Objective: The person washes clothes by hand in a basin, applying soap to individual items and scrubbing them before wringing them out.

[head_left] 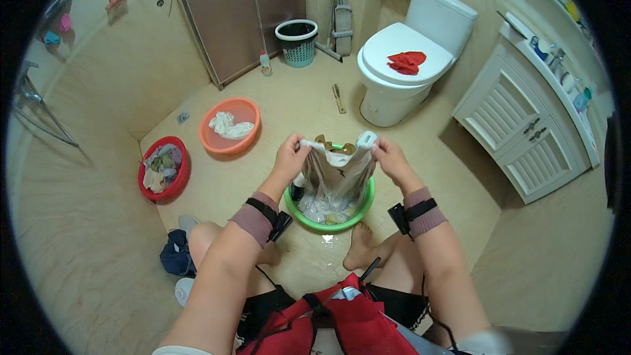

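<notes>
i'm watching from afar as the left hand (290, 153) and right hand (392, 156) are each pinching an upper edge of a wet-looking garment (337, 176); it's hanging down into the green basin (330, 227), looking thin, grayish-beige and creased, and showing whitish edging and a small dark mark.

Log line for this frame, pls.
left hand: gripping pale garment, left side | right hand: gripping right side | pale garment: spread over green basin
</notes>
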The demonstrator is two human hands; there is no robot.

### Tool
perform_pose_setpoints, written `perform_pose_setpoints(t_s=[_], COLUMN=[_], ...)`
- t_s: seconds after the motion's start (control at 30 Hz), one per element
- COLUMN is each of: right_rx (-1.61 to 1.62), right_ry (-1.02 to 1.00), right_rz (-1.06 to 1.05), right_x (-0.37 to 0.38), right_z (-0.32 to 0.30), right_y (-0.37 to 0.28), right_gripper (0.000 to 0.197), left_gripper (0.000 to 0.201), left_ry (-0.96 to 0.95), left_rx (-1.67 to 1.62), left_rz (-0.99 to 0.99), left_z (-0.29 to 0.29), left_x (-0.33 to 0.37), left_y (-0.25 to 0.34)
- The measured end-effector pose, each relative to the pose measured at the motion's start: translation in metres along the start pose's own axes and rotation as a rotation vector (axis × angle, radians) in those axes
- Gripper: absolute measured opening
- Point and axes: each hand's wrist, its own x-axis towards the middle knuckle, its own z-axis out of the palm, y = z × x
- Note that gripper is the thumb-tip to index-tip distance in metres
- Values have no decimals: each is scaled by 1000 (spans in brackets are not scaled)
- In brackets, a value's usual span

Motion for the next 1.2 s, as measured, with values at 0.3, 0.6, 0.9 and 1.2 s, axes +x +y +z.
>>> perform_pose_setpoints(t_s=[0.3, 0.6, 0.9, 1.2], right_rx=[418, 559, 321, -503], right_ry=[200, 238, 245, -319], right_rz=[-390, -518, -205, 199], right_x=[-31, -44, -10, -42], right_z=[-78, -99, -8, 123], right_y=[-219, -269, -45, 171], right_gripper=[10, 9, 11, 37], left_gripper=[6, 7, 17, 78], left_ry=[-31, 0, -101, -607], left_rx=[-80, -199, -90, 992], left_rz=[470, 304, -325, -382], left_z=[-14, -38, -24, 26], left_x=[40, 50, 33, -40], left_y=[196, 252, -3, -216])
